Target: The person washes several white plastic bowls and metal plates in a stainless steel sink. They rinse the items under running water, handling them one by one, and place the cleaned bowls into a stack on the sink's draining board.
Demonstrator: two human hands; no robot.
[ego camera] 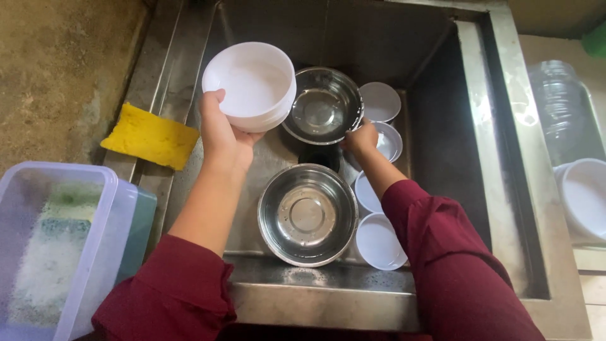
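Note:
My left hand (221,136) holds a white plastic bowl (252,85) by its rim, tilted over the left side of the steel sink (473,95). My right hand (361,137) grips the near rim of a steel bowl (322,104) that is tipped up at the back of the sink. A second steel bowl (307,215) lies flat in the sink below it. Several small white cups (379,243) lie along the right of the bowls. Both sleeves are dark red.
A yellow sponge (150,136) lies on the sink's left ledge. A clear plastic tub (57,240) with a green-and-white scrub pad stands at the lower left. On the right counter are a clear plastic jar (562,107) and a white bowl (584,199).

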